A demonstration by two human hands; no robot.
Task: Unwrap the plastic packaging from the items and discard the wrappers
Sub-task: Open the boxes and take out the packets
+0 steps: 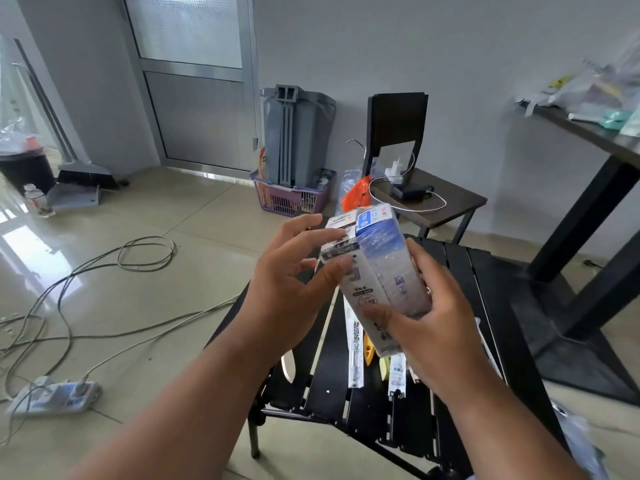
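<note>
Box [375, 271] in shrink film, raised above black slatted table [485, 306]. My right hand [433, 323] grips its lower end; left hand [294, 271] pinches top edge. Best find film seam, peel there, keep box steady.

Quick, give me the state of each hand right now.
Left hand: fingers and thumb pinch the upper end of the plastic-wrapped box.
Right hand: grips the lower part of the same box.

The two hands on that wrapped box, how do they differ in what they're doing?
The right hand grips the plastic-wrapped box around its lower half, thumb across the front. The left hand only pinches at the upper edge with its fingertips, palm clear of the box. Both touch the box, held in the air above the black slatted table.
</note>
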